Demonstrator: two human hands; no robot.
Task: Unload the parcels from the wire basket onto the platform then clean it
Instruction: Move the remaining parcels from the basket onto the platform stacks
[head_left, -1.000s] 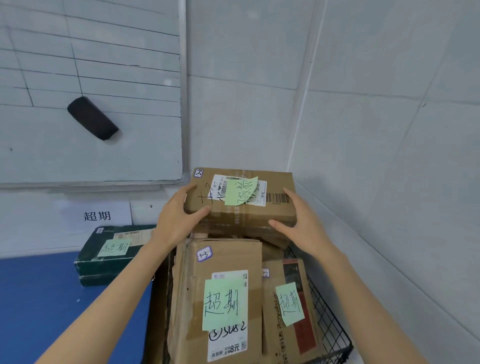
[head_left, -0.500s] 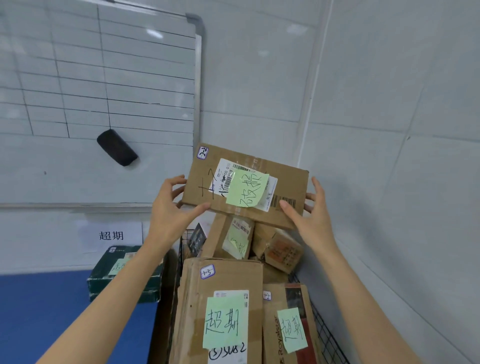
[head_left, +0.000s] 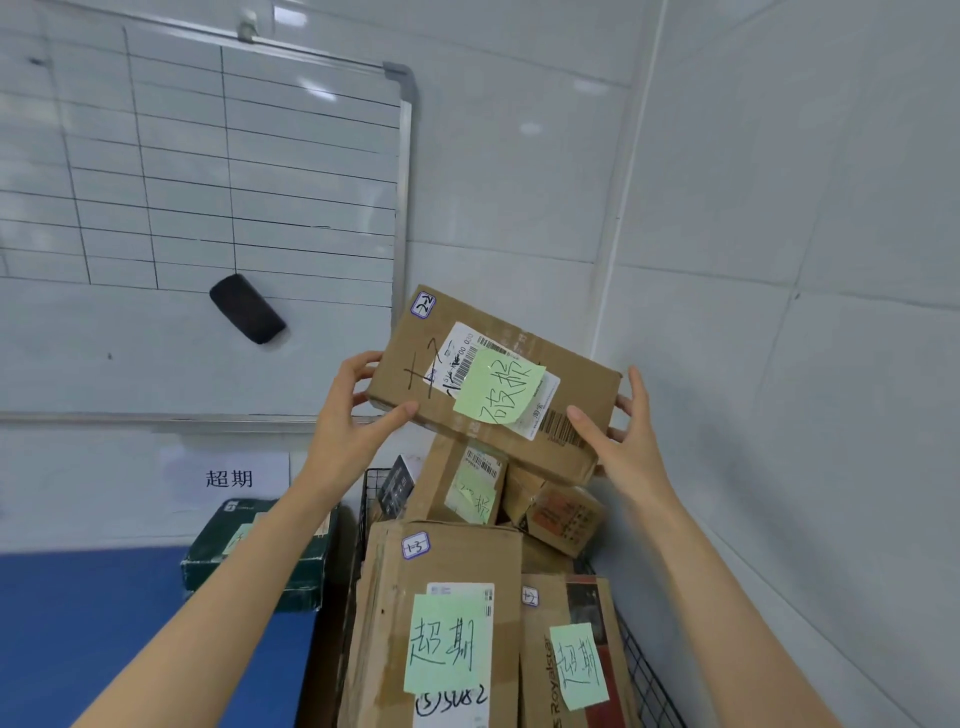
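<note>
one green box (head_left: 260, 564) sits on the blue platform (head_left: 78, 634), blue surface showing left of it. left hand (head_left: 350, 421) and right hand (head_left: 631, 449) each grip an end of one tilted parcel (head_left: 415, 358) above the wire basket (head_left: 652, 686), where four cardboard parcels (head_left: 452, 566) crowd beside the right wall (head_left: 831, 364).

I have one parcel (head_left: 493, 384) over the far end of the wire basket (head_left: 649, 670), more parcels (head_left: 447, 613) packed in it; a box (head_left: 260, 564) sits left, at the far edge of the platform (head_left: 78, 639).
</note>
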